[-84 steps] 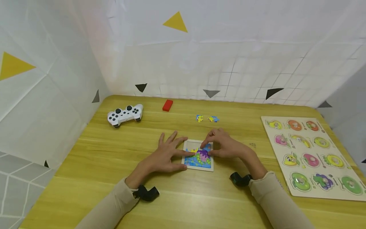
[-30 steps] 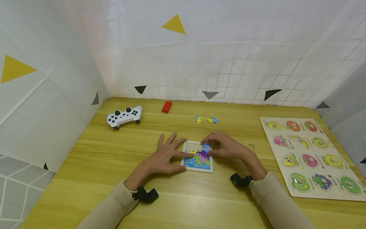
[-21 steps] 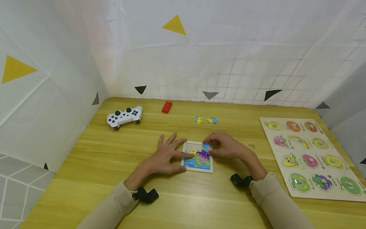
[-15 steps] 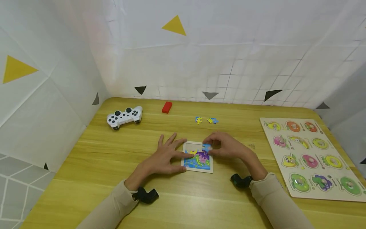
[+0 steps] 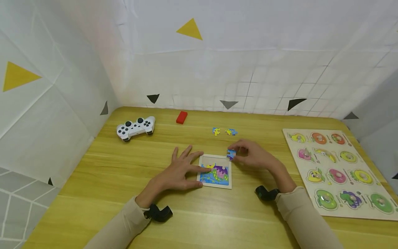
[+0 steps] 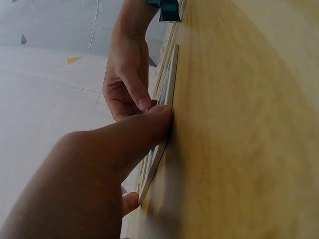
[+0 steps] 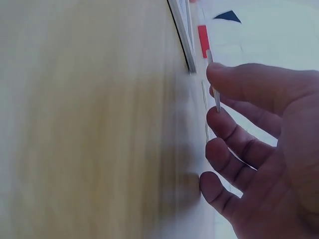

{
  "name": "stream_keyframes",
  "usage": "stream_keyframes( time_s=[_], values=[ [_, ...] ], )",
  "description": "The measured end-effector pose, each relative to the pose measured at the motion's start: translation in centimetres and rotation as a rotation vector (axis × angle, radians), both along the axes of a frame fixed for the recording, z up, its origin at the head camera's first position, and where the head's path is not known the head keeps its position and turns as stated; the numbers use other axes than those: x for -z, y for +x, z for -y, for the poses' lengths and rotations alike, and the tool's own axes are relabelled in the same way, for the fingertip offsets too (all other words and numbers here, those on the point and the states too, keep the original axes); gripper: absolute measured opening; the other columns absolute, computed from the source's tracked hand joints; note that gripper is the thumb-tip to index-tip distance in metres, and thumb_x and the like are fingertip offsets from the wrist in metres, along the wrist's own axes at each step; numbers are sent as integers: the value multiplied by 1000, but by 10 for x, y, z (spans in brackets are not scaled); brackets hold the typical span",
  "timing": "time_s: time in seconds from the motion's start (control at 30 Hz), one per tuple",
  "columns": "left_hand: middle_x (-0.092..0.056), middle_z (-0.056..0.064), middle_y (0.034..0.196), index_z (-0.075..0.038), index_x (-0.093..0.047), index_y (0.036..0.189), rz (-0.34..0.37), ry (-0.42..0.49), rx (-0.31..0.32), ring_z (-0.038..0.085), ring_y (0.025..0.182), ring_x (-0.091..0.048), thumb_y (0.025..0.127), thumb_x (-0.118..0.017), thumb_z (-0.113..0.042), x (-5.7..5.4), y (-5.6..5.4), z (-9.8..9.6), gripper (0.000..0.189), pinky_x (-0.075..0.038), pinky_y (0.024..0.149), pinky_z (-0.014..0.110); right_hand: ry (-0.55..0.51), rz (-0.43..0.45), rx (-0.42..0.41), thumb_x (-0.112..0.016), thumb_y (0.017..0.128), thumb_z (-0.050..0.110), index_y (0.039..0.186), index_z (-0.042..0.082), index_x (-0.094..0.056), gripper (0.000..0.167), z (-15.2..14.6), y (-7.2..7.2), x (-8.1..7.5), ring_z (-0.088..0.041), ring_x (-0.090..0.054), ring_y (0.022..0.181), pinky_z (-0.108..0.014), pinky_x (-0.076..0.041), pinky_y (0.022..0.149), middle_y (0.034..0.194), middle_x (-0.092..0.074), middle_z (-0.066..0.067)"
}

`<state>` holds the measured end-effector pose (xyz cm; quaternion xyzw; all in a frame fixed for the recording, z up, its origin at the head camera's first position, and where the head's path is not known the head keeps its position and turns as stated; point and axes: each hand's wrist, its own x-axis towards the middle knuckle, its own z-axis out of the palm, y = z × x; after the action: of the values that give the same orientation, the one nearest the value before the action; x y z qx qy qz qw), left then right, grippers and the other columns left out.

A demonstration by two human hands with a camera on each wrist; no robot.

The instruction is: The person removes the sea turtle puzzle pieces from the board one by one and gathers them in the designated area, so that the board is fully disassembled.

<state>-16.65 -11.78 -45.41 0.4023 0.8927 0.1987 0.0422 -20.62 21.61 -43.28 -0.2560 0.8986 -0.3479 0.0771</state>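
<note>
In the head view, a small jigsaw puzzle in a pale wooden frame (image 5: 215,186) lies on the table, its picture purple, green and blue, with bare board along the top row. My left hand (image 5: 177,173) spreads over its left side, index fingertip on the picture and thumb at the frame's lower left edge. Between thumb and fingers, my right hand (image 5: 255,156) pinches a blue puzzle piece (image 5: 231,154) just beyond the frame's top right corner. The right wrist view shows that piece (image 7: 216,98) edge-on, raised off the table.
Two loose puzzle pieces, a yellow-and-blue one (image 5: 216,131) and its neighbour (image 5: 231,132), lie behind the frame. A red block (image 5: 181,117) and a white game controller (image 5: 135,127) sit at the back left. At right lies a wooden fruit puzzle board (image 5: 337,186).
The blue piece has come out of the puzzle's top right corner in my right hand, which has moved up and to the right. My left hand has stayed in place.
</note>
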Motion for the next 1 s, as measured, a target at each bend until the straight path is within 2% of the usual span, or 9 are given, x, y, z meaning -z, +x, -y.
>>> stream_keyframes(
  time_s=[0.27,0.47,0.77,1.0],
  values=[
    [-31,1,167,-48,-59,139,6,4,-12,46,157,-10,91,-63,-62,0,0,-1,50,5,114,78,-17,-39,77,-74,91,9,125,5,-71,35,-24,-11,3,-16,-60,87,-26,-51,77,112,-69,-12],
    [-31,3,167,-47,-59,140,4,5,-6,47,157,-9,91,-63,-62,1,0,-1,51,6,114,79,22,-53,133,-73,92,9,125,1,-69,35,-38,-16,4,-17,-60,85,-29,-51,78,109,-69,-14],
    [-31,4,167,-47,-58,140,-6,4,2,48,157,-10,91,-63,-62,1,0,-1,52,6,113,80,42,-61,148,-72,93,9,123,0,-70,32,-47,-30,4,-20,-57,84,-31,-49,78,104,-69,-14],
    [-31,4,167,-47,-58,140,1,2,0,47,157,-9,91,-64,-61,1,0,0,52,6,113,80,20,-52,109,-70,95,10,125,1,-70,31,-53,-45,6,-24,-62,92,-39,-51,85,108,-71,-15]
  ],
)
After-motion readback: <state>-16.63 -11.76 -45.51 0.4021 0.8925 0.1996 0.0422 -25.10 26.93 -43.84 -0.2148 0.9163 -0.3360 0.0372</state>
